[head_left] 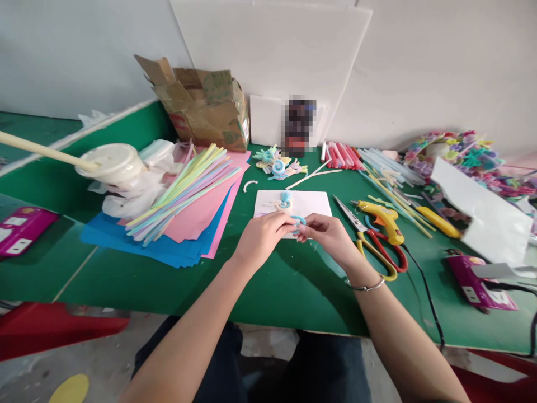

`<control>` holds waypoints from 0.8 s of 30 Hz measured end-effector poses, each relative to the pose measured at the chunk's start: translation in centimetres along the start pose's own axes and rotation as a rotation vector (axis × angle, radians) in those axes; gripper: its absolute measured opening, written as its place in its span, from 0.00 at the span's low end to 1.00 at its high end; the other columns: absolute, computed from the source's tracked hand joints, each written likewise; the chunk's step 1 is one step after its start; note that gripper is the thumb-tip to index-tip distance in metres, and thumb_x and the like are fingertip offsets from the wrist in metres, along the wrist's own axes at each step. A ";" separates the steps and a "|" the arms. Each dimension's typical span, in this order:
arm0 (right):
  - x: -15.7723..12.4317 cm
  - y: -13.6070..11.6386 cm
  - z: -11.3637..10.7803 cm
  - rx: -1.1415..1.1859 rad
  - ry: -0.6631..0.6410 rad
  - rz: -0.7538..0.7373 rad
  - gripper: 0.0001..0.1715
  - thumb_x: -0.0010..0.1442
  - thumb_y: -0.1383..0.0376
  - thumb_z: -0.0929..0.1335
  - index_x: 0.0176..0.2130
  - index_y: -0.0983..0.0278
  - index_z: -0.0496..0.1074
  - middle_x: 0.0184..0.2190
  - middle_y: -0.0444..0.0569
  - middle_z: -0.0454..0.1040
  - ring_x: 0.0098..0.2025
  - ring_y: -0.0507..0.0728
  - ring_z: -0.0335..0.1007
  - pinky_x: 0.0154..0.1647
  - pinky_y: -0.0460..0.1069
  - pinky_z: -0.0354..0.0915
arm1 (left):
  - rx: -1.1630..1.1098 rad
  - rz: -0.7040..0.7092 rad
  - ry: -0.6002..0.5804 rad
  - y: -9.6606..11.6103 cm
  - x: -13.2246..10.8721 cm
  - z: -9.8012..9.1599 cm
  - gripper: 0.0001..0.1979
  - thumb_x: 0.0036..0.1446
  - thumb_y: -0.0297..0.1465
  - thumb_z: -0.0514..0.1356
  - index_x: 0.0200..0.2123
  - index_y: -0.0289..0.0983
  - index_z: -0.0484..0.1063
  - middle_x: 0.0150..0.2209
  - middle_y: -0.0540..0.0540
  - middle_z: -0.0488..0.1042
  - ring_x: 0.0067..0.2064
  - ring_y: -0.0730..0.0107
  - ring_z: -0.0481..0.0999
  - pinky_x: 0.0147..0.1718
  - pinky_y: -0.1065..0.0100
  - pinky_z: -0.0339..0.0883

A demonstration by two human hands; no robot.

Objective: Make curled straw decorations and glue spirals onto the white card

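Note:
My left hand (262, 236) and my right hand (329, 235) meet over the near edge of a white card (314, 202) on the green table (268, 285). Both pinch a small curled blue pipe cleaner (298, 220) between their fingertips. A finished blue and cream coil (285, 201) lies on the card just beyond them. My right wrist wears a thin bracelet (367, 287).
A fan of pastel straws (184, 187) lies on pink and blue paper (176, 246) at left. Red-and-yellow scissors (377, 246) and a yellow glue gun (384, 218) lie at right. A torn cardboard box (205, 106) stands at the back, with finished curled shapes (277, 163) beside it.

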State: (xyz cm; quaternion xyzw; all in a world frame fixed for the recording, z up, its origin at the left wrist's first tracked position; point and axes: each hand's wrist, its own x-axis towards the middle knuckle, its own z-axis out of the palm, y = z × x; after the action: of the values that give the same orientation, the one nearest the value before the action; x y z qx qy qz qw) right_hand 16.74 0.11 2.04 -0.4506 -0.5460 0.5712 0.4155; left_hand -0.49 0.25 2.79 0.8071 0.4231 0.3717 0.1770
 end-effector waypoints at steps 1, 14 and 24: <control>0.0 0.0 0.0 -0.008 0.001 -0.005 0.17 0.47 0.53 0.73 0.27 0.64 0.73 0.21 0.45 0.74 0.25 0.52 0.71 0.30 0.50 0.69 | -0.002 -0.012 0.000 0.0 0.0 -0.1 0.03 0.57 0.29 0.60 0.30 0.38 0.73 0.31 0.51 0.79 0.32 0.71 0.78 0.30 0.73 0.68; 0.0 -0.2 0.2 -0.093 0.052 -0.059 0.21 0.52 0.48 0.69 0.28 0.63 0.73 0.22 0.46 0.75 0.25 0.53 0.72 0.31 0.51 0.71 | -0.308 -0.274 0.038 -0.2 0.5 0.4 0.05 0.53 0.28 0.61 0.26 0.38 0.74 0.28 0.50 0.79 0.29 0.69 0.78 0.30 0.70 0.72; -0.1 0.0 1.0 -0.009 0.059 0.035 0.18 0.50 0.51 0.71 0.26 0.64 0.73 0.24 0.48 0.76 0.26 0.52 0.71 0.29 0.50 0.70 | -0.442 -0.508 0.261 -0.8 0.7 0.7 0.04 0.51 0.31 0.62 0.28 0.36 0.74 0.30 0.47 0.80 0.30 0.67 0.80 0.31 0.71 0.74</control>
State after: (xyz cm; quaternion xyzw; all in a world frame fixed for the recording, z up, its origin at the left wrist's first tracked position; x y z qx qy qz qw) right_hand 15.78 -0.27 2.01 -0.4787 -0.5280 0.5624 0.4193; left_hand -0.19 1.29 2.11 0.5639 0.5387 0.4984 0.3786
